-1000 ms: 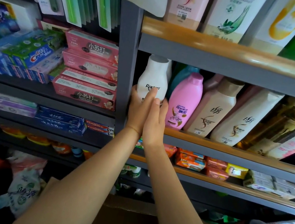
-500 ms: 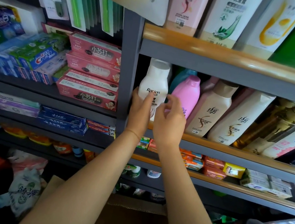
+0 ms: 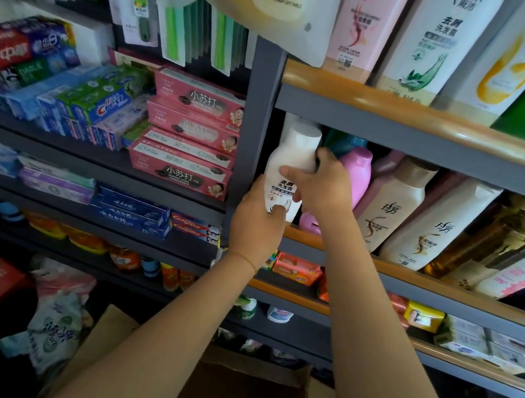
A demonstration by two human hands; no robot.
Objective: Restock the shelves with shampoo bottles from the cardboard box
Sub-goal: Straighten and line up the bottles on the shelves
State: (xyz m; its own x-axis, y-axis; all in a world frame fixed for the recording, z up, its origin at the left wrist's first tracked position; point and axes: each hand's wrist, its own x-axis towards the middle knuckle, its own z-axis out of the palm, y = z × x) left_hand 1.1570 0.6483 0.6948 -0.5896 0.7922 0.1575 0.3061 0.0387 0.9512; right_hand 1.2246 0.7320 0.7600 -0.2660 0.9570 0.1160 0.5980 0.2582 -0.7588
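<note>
1. At the wood-edged grey shelf's (image 3: 381, 267) left end, your left hand (image 3: 254, 228) and right hand (image 3: 323, 188) both grip the white plastic shampoo bottle (image 3: 289, 165), wedged between the grey upright post (image 3: 254, 128) and the pink bottle (image 3: 359, 173).
2. Your hands hide its base; the brown cardboard box (image 3: 242, 393) below is cut off.

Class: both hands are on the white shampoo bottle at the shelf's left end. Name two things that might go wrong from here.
1. The right hand could knock the pink bottle directly beside the white bottle.
2. The white bottle's base sits near the shelf lip, gripped low by the left hand; it may tip forward.
</note>
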